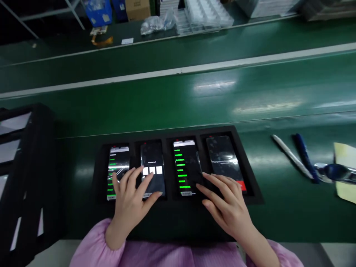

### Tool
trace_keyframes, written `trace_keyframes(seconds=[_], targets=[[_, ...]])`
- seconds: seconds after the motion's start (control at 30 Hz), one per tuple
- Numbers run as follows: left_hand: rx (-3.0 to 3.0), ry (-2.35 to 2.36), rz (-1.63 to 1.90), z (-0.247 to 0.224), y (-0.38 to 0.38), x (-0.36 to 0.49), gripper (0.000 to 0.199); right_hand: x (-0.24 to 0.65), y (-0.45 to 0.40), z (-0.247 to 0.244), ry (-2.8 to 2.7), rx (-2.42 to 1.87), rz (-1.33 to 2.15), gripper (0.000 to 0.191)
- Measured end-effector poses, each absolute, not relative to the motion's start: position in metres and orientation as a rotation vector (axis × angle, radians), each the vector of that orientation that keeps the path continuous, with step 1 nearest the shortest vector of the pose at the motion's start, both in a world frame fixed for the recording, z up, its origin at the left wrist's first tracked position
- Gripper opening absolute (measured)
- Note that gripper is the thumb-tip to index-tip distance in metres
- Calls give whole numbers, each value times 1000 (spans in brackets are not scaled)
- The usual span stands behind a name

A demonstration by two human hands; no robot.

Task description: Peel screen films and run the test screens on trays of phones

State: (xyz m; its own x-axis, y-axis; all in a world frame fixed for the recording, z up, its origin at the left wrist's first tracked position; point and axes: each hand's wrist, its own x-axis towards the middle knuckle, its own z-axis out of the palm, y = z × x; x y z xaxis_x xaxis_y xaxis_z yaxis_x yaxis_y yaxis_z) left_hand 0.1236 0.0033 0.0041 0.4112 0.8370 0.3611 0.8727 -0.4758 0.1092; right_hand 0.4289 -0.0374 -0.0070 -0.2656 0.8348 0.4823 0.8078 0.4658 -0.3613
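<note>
Several phones lie screen up in the slots of a black foam tray. My left hand is spread over the two left ones. Its index fingertip is at the white buttons of the second phone, whose screen reads "Vibrator test"; contact is unclear. The leftmost phone, showing green lines of text, is partly under my other fingers. My right hand is open, fingers stretched near the lower right of the third phone, also with green lines. It partly covers the rightmost phone, which has a dark screen and a red patch.
Right of the tray lie a white pen, a blue pen and a yellow paper. A black rack with slots stands at left. Clear plastic trays and a blue bin are at the back.
</note>
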Motion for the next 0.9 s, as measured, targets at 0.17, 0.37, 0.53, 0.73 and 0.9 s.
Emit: trace_keyframes(seconds=[0.17,0.37,0.53,0.73,0.9], targets=[[-2597,-1559,-583,8,11,143,43,423,-33,-4,-2129,-1344,21,25],[-2522,-1561,-622,8,9,137,47,422,-34,-5,-2123,-1356,11,25],[-2502,-1605,-551,10,6,117,44,421,-31,-8,-2136,-1359,-11,25],[-2327,-1657,-708,12,-9,68,48,421,-32,-7,-2175,-1380,-93,24],[-2304,-1794,-624,4,-30,42,47,414,-32,-7,-2122,-1331,-38,21]])
